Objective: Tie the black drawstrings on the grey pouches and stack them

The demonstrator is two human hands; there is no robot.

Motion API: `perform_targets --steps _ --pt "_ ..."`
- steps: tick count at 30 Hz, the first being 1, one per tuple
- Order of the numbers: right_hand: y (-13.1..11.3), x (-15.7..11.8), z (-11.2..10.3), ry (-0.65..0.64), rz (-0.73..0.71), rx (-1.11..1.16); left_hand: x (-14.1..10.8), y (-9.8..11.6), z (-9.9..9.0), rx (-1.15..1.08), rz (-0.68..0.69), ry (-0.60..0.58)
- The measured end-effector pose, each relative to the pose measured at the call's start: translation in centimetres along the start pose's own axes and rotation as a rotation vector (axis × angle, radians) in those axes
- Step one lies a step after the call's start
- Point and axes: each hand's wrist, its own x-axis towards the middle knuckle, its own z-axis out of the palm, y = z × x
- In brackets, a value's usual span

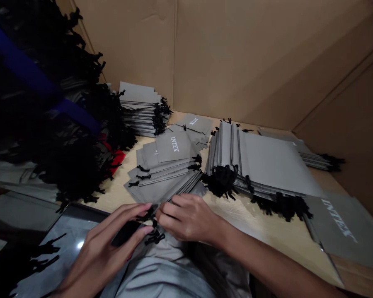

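Observation:
My left hand point(112, 242) is at the lower centre, thumb and fingers apart beside a cluster of black knotted cords point(154, 236). My right hand point(186, 217) has its fingers curled at those cords, near the table's front edge; what its fingertips pinch is hidden. Just beyond my hands lies a fanned pile of grey pouches, the top one point(175, 147) printed INTEX. A thick stack of grey pouches point(270, 159) with black cord ends lies to the right of them.
A tall heap of black-corded pouches point(65, 165) with a blue band point(34, 78) fills the left. Another pouch stack point(138, 114) stands at the back. Cardboard walls point(236, 54) enclose the wooden table point(286, 240). More INTEX pouches point(354, 231) lie at the right.

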Motion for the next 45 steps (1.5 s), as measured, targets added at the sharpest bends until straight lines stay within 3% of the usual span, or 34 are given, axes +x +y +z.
perform_targets --steps 7,14,23,31,38,45 --pt "0.0 0.1 -0.1 -0.021 -0.038 -0.024 0.1 0.9 1.0 -0.038 0.113 0.064" --pt "-0.3 -0.3 -0.3 -0.033 -0.078 -0.090 0.4 1.2 0.4 -0.018 0.091 0.042" --pt "-0.3 0.0 -0.2 -0.009 -0.046 -0.051 -0.1 1.0 0.2 -0.111 -0.105 0.030" --pt "-0.2 -0.5 -0.4 -0.052 -0.029 -0.001 0.1 -1.4 -1.8 -0.062 -0.184 -0.111" --pt "-0.3 0.0 -0.7 -0.030 -0.047 -0.023 0.6 0.1 -2.2 -0.063 -0.263 -0.257" --pt "-0.2 0.0 -0.8 -0.028 -0.047 -0.010 0.8 0.1 -1.8 -0.055 -0.105 -0.323"
